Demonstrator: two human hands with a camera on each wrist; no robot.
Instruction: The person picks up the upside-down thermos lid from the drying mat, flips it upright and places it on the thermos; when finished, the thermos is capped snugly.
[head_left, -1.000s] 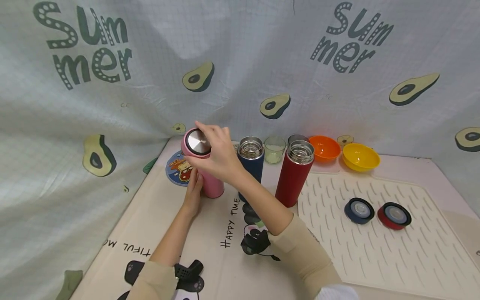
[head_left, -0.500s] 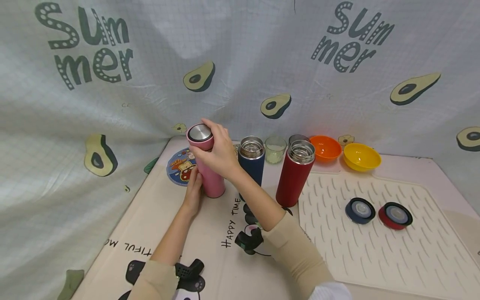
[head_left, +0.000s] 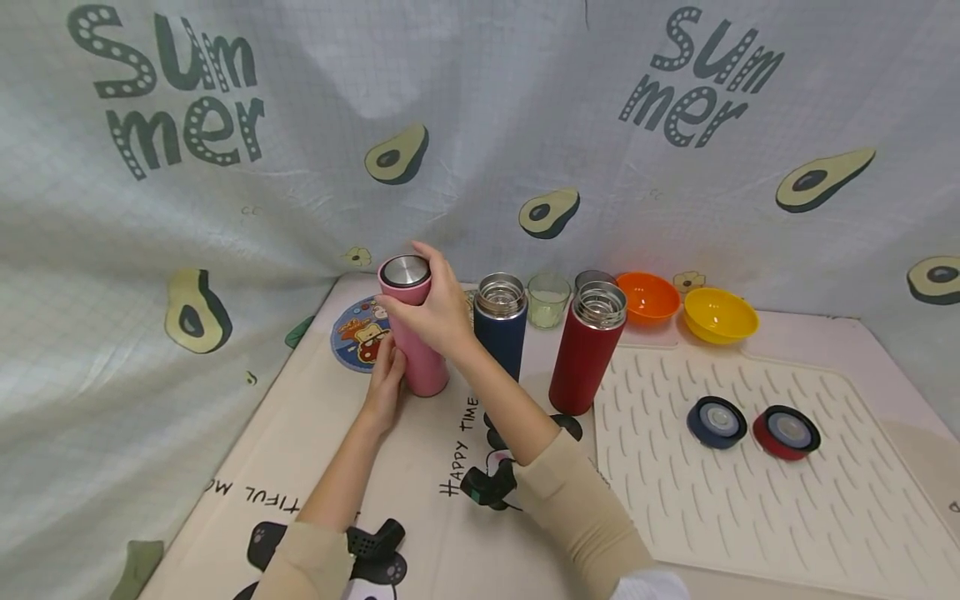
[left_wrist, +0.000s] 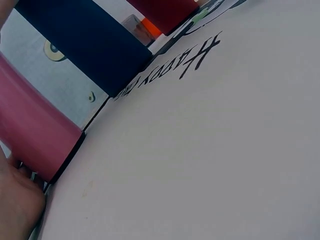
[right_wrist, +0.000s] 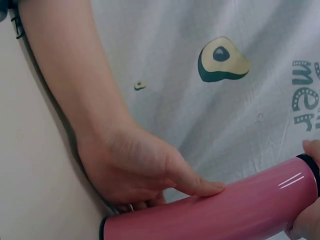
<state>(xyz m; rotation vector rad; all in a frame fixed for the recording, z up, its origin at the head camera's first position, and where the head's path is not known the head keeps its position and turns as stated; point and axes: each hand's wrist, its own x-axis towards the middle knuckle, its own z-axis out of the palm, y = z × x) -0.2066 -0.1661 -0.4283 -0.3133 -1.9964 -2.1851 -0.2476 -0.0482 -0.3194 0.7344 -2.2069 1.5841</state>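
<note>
A pink thermos (head_left: 422, 358) stands upright on the left part of the table. My left hand (head_left: 385, 383) holds it low on its left side; in the right wrist view that hand's thumb (right_wrist: 205, 187) lies along the pink wall. The steel-topped pink lid (head_left: 406, 273) sits at the thermos's top, and my right hand (head_left: 435, 308) grips it from the right, thumb in front and fingers behind. Right beside, a dark blue thermos (head_left: 498, 342) stands lidless, partly behind my right forearm. Farther right is a lidless red thermos (head_left: 585, 358).
A blue lid (head_left: 717, 422) and a red lid (head_left: 787, 432) lie on a ribbed cream mat (head_left: 735, 517) at right. Behind stand a glass cup (head_left: 548, 302), a darker glass, an orange bowl (head_left: 647, 298) and a yellow bowl (head_left: 720, 315). A round blue coaster (head_left: 352, 337) lies left of the pink thermos.
The pink lid has gone from tilted to nearly level at the thermos's top. My right hand has shifted slightly right with it, while my left hand has stayed low on the thermos.
</note>
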